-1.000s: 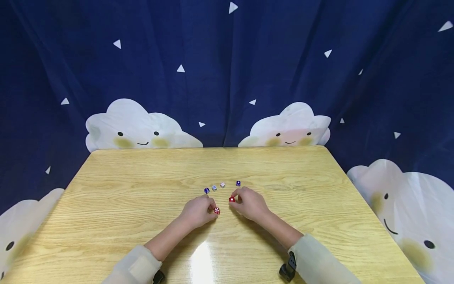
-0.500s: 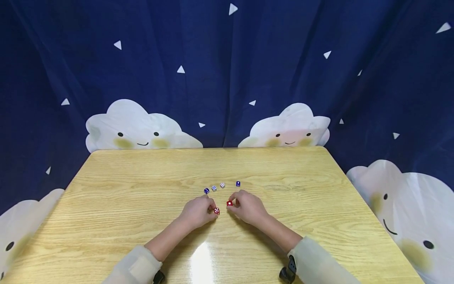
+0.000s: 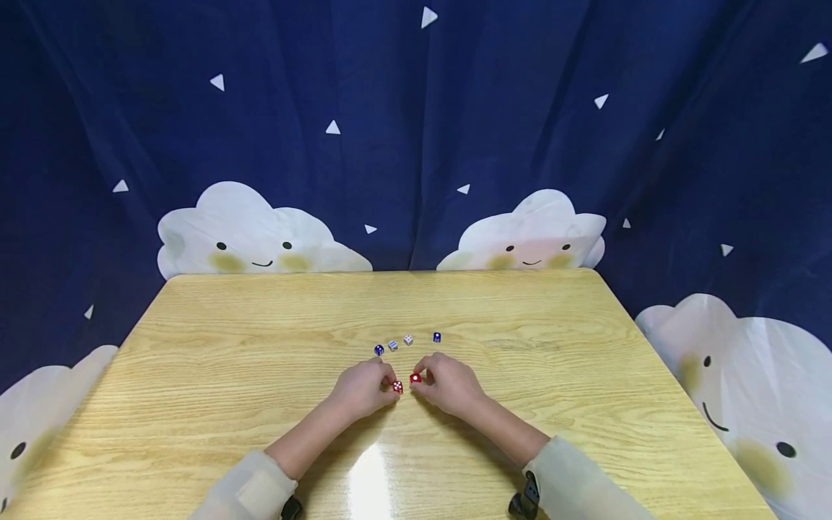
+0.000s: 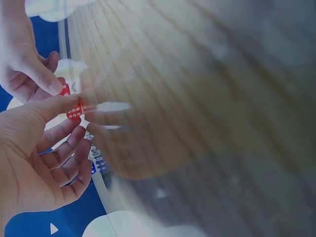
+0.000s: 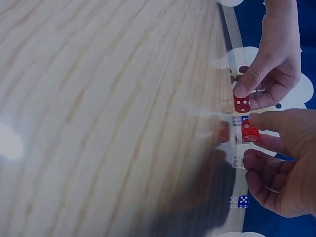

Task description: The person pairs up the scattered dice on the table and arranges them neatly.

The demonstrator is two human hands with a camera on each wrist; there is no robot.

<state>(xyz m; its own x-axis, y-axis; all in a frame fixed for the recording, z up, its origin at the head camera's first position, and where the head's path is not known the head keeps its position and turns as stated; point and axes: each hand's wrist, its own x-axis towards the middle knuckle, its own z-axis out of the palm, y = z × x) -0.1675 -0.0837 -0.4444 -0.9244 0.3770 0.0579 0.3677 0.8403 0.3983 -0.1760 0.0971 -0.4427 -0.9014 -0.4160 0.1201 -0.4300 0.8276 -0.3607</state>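
Observation:
My left hand [image 3: 361,388] pinches a red die [image 3: 398,387] between thumb and finger, low over the table; five white pips show on top in the head view. Just to its right, my right hand [image 3: 450,383] pinches a second red die [image 3: 415,378], its top marked with one large white pip. A narrow gap separates the two red dice. In the left wrist view, the left hand's red die [image 4: 74,111] shows a face with several pips. The right wrist view has the right hand's die [image 5: 250,131] between thumb and finger.
Behind the hands lie a blue die [image 3: 379,349], a white die with blue marks [image 3: 393,346], another white die [image 3: 408,339] and, farther right, a blue die [image 3: 437,337]. The wooden table [image 3: 260,318] ends at a dark blue curtain [image 3: 390,108] with clouds.
My right hand has moved left and toward me with its red die, bringing it close to the other red die. The left hand has stayed in place.

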